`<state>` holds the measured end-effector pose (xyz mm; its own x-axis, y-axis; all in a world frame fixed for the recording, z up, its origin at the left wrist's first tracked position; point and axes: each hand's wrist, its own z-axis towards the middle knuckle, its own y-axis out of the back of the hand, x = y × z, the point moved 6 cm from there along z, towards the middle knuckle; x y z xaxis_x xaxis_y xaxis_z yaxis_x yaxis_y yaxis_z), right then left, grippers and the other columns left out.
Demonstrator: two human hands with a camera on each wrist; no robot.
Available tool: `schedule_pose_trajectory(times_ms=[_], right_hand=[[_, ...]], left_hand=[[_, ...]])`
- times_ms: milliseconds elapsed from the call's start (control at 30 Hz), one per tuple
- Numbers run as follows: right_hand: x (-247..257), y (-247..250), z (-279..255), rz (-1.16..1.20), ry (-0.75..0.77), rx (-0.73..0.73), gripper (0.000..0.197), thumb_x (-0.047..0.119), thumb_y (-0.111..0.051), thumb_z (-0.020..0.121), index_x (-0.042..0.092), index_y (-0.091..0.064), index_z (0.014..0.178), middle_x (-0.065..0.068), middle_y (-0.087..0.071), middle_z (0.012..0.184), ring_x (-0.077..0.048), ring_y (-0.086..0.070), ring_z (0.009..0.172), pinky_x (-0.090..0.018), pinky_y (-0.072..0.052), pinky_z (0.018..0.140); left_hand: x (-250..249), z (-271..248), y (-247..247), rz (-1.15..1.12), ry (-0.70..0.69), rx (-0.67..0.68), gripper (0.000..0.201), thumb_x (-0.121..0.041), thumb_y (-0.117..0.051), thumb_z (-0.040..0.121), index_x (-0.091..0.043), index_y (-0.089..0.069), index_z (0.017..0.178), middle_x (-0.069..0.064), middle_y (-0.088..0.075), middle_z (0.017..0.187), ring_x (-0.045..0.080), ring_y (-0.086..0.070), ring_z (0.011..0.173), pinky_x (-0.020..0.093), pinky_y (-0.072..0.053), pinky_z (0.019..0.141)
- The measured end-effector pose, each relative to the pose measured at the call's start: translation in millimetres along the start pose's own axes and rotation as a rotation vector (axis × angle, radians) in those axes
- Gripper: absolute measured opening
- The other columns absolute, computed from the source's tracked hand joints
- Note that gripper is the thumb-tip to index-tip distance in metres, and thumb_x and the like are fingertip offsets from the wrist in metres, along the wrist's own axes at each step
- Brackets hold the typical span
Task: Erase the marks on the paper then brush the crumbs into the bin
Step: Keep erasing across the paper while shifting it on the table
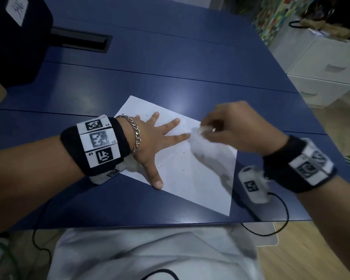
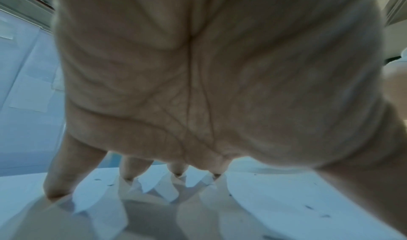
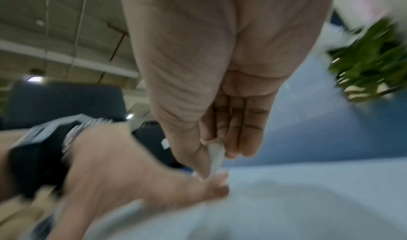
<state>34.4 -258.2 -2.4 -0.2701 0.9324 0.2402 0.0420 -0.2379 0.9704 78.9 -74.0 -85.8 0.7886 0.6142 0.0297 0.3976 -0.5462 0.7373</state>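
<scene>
Matt white paper [image 1: 190,168] on a smooth, faintly glossy blue table [image 1: 170,77]; metal chain bracelet [image 1: 135,134], perhaps steel.

Your left hand [image 1: 148,142] lies spread on the paper [image 1: 190,174], blocking its left half. Far of the sheet, bare tabletop [image 1: 170,81] gives room; a dark box [image 1: 14,37] blocks the far-left corner.

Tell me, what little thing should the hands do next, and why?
Probably rub the eraser over the next small dark marks on the paper. The right hand pinches the eraser just above the sheet, and the left hand lies flat with spread fingers, pinning it to the blue table. Marks and crumbs still show, so brushing seems too early.
</scene>
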Motion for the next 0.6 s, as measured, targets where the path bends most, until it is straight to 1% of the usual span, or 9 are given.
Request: schedule_pose_trajectory(times_ms=[67,167,233,267,333,433,500,567,600], right_hand=[[-18.3,26.2,-18.2,0.116,-0.132,-0.093,0.011,0.035,-0.08,0.09,0.028,-0.081,0.098,0.014,-0.074,0.086,-0.007,-0.069,0.08,-0.024,-0.053,0.075],[-34.0,43.9,-50.5,0.262,-0.264,-0.192,0.013,0.044,-0.081,0.09,0.031,-0.081,0.093,0.012,-0.079,0.088,-0.006,-0.073,0.084,-0.032,-0.059,0.081],[-36.9,40.3,-68.3,0.347,-0.317,-0.188,0.015,0.046,-0.082,0.088,0.032,-0.081,0.094,0.013,-0.08,0.09,-0.008,-0.076,0.086,-0.038,-0.062,0.085],[-37.2,35.9,-75.3,0.365,-0.333,-0.177,0.016,0.046,-0.082,0.087,0.033,-0.081,0.096,0.013,-0.08,0.09,-0.007,-0.076,0.086,-0.039,-0.062,0.086],[-34.2,22.4,-84.3,0.369,-0.343,-0.146,0.016,0.042,-0.082,0.086,0.032,-0.081,0.099,0.017,-0.079,0.09,-0.004,-0.075,0.085,-0.037,-0.062,0.086],[-20.9,-4.5,-84.0,0.343,-0.307,-0.076,0.018,0.034,-0.084,0.086,0.03,-0.081,0.103,0.019,-0.077,0.089,-0.001,-0.073,0.084,-0.033,-0.06,0.084],[-0.6,-22.0,-76.0,0.28,-0.196,0.006,0.013,0.032,-0.082,0.089,0.028,-0.079,0.1,0.015,-0.074,0.089,-0.004,-0.069,0.083,-0.031,-0.057,0.08],[23.7,-36.3,-66.2,0.201,-0.044,0.088,0.005,0.029,-0.076,0.092,0.024,-0.076,0.094,0.011,-0.07,0.085,-0.009,-0.064,0.079,-0.03,-0.054,0.076],[33.0,-41.3,-60.8,0.167,0.013,0.12,0.007,0.028,-0.073,0.094,0.022,-0.073,0.09,0.009,-0.067,0.083,-0.01,-0.061,0.077,-0.03,-0.053,0.074]], left_hand=[[5.0,-1.2,0.5,0.018,-0.04,-0.016,0.162,-0.094,-0.078,0.041,-0.058,0.042,0.143,-0.019,0.046,0.16,0.042,0.027,0.155,0.075,-0.005,0.121],[14.0,-3.8,2.4,0.041,-0.101,-0.074,0.17,-0.093,-0.08,0.04,-0.048,0.046,0.145,-0.016,0.045,0.161,0.037,0.033,0.153,0.064,0.01,0.125],[20.3,-8.6,4.3,-0.001,-0.111,-0.097,0.168,-0.094,-0.078,0.042,-0.047,0.046,0.145,-0.014,0.047,0.16,0.032,0.039,0.151,0.057,0.018,0.123],[23.2,-11.5,5.5,-0.037,-0.112,-0.096,0.165,-0.094,-0.077,0.044,-0.048,0.045,0.146,-0.014,0.049,0.158,0.031,0.039,0.15,0.054,0.019,0.122],[25.0,-16.0,8.2,-0.095,-0.118,-0.094,0.159,-0.095,-0.073,0.048,-0.049,0.043,0.147,-0.013,0.051,0.157,0.03,0.038,0.151,0.05,0.017,0.123],[15.7,-13.5,8.8,-0.108,-0.13,-0.097,0.151,-0.097,-0.067,0.055,-0.046,0.037,0.153,-0.011,0.049,0.159,0.031,0.038,0.151,0.051,0.015,0.126],[3.7,-7.1,5.6,-0.087,-0.14,-0.079,0.151,-0.097,-0.067,0.056,-0.046,0.036,0.153,-0.009,0.049,0.159,0.033,0.038,0.151,0.055,0.014,0.127],[-6.3,-0.9,1.1,-0.045,-0.13,-0.058,0.152,-0.096,-0.07,0.055,-0.048,0.037,0.152,-0.009,0.049,0.159,0.035,0.037,0.152,0.06,0.012,0.126],[-9.1,1.9,-0.7,-0.024,-0.117,-0.056,0.153,-0.096,-0.07,0.054,-0.049,0.038,0.151,-0.009,0.049,0.16,0.036,0.036,0.152,0.062,0.01,0.126]])
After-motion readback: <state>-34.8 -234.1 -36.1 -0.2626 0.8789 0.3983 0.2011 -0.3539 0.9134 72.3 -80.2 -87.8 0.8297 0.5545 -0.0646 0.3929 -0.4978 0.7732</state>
